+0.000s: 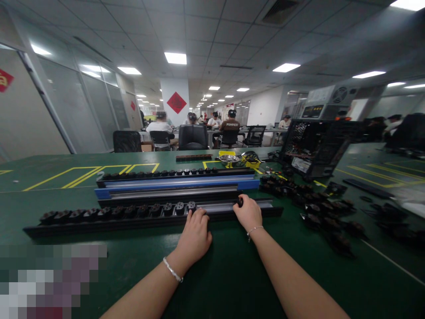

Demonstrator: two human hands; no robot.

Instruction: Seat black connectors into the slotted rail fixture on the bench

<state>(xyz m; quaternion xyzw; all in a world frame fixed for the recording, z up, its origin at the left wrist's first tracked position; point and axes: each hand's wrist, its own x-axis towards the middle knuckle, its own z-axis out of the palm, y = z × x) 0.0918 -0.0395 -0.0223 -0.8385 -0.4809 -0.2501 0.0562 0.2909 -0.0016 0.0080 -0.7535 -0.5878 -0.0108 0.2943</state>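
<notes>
On the glossy green tabletop, a long black channel-shaped rail is lying, round black parts filling its left stretch. The right hand is pinching a small black part over the rail's bare end; the left hand is touching the rail, whether gripping I can't tell. Beyond, people are sitting under bright ceiling panels.

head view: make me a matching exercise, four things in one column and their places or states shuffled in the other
1. left hand
2. right hand
3. computer case
4. red diamond sign

a. on a white pillar
b. holding a small black part
c. topped by a grey box
d. near the right end of a row of round parts

Pairs: 1-d, 2-b, 3-c, 4-a
</notes>
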